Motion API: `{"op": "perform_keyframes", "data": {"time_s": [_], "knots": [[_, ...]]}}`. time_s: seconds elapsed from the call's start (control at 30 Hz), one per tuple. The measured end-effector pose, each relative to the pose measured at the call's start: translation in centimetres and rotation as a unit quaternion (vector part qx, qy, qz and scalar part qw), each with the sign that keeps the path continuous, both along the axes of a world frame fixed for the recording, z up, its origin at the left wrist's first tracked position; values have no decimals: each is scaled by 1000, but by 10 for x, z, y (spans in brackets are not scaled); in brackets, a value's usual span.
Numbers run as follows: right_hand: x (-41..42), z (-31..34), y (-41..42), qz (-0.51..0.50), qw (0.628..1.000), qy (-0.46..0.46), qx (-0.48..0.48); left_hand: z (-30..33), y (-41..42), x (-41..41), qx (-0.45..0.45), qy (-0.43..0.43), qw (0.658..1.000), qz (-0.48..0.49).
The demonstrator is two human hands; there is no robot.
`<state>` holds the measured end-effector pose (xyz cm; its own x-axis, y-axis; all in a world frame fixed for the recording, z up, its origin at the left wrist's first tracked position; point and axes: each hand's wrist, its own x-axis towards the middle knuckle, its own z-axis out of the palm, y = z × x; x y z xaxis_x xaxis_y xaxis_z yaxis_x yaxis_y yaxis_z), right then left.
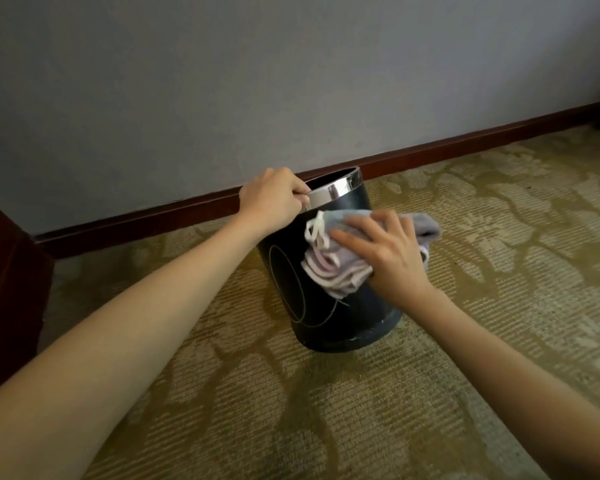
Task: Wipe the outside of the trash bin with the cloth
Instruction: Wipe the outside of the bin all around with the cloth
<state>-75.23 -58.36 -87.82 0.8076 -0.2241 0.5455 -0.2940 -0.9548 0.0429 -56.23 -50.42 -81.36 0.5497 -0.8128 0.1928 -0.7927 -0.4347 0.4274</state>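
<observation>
Two bare hands are on the dark cylindrical trash bin (329,306) with its shiny metal rim band, which stands tilted on the patterned olive carpet (465,237), near the dark wooden skirting board (465,143) along the grey wall (257,64). The wiping step looks well in hand: the right hand (387,252) presses a crumpled grey cloth with white edging (336,258) flat against the bin's upper side wall, its fingers (361,223) spread and nearly straight over the fabric rather than curled round it. The left hand (272,199) steadies the bin, its fingers hooked over the metal rim and gripping it, with the arm stretched out long from the lower left. The right forearm comes in from the lower right, wrist bent back so the palm faces the bin. The lower wall and the far side seem still unwiped; the next move likely calls for sliding the cloth downward or around, perhaps turning the bin by its rim.
</observation>
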Motion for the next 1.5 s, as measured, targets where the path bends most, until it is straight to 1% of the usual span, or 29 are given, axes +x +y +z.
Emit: {"op": "perform_keyframes", "data": {"time_s": [0.1,0.2,0.23,0.3,0.37,0.5,0.6,0.67,0.77,0.87,0.93,1.0,1.07,1.2,1.27,1.33,1.5], "knots": [[-33,-45,10,48,998,15,-26,1,0,5,4,13,1000,-1],[-70,-83,19,136,983,104,-73,0,2,13,7,35,999,10],[-77,-86,18,156,976,129,-80,-1,2,15,11,49,999,10],[-74,-77,6,172,971,147,-76,-2,3,14,20,62,998,0],[-57,-52,-8,161,976,137,-60,-1,3,12,24,54,998,-5],[-12,5,-35,72,995,61,-15,1,0,7,21,26,999,-7],[10,24,-39,22,1000,10,3,0,0,5,30,7,999,-14],[10,13,-29,10,1000,-12,11,-1,1,7,32,7,999,-2],[-14,-27,-5,33,999,-15,27,-2,2,16,18,29,999,12],[-56,-69,11,72,997,38,8,-4,4,18,9,39,999,13],[-78,-84,14,101,991,83,-5,-5,3,15,5,39,999,9],[-84,-79,9,123,986,116,-8,-6,2,9,7,23,1000,-1],[-71,-56,0,119,986,116,-18,-4,0,1,14,-5,1000,-15],[-18,3,-12,38,998,21,-35,-2,-8,-18,13,-29,999,-36],[2,19,-8,2,999,-31,-38,-1,-9,-27,12,-46,998,-33],[5,13,0,-6,997,-48,-54,1,-9,-26,17,-38,999,-28],[-35,-45,16,6,997,28,-68,5,-9,-12,12,35,998,-53]]}}
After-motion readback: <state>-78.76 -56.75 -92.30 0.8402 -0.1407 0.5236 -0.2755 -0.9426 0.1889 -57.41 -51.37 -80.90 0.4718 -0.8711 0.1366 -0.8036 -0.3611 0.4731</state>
